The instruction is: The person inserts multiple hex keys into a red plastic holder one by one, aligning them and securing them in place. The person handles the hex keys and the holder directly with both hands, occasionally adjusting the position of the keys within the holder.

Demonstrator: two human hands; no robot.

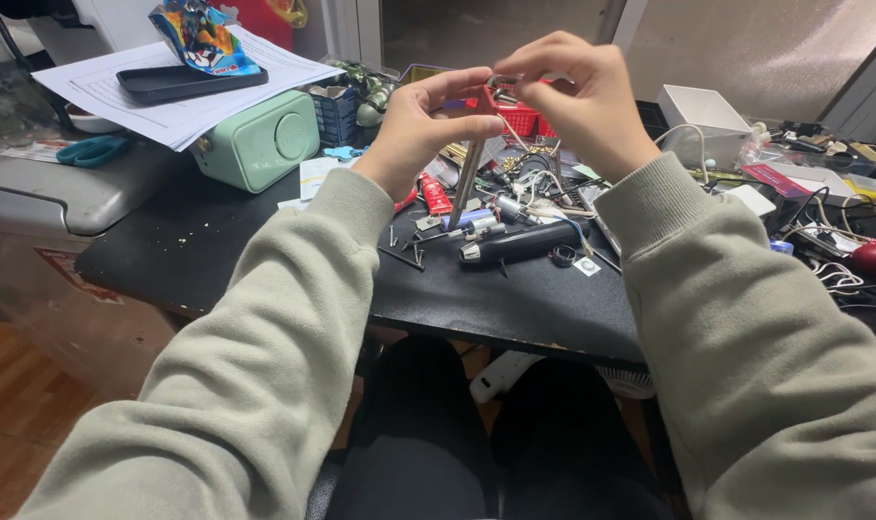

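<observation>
Two hands are being held together above a cluttered black table (217, 241): a slim metal rod (469, 173), its long axis running steeply down toward the tabletop, is being pinched by the left hand (421, 125). A small metal part (503, 81) at its top is being pinched by the right hand (578, 96). A black cylindrical tool (520, 243) and a mint-green box (257, 141) are lying below, on the tabletop in an indoor workspace.

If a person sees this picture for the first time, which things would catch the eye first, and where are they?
At the top centre, the left hand and the right hand are raised together above the desk, pinching a thin grey metal rod that hangs down from the fingers. Below them, a black cylindrical tool with a silver tip lies on the cluttered black desk. A mint-green box-shaped radio stands at the left.
</observation>
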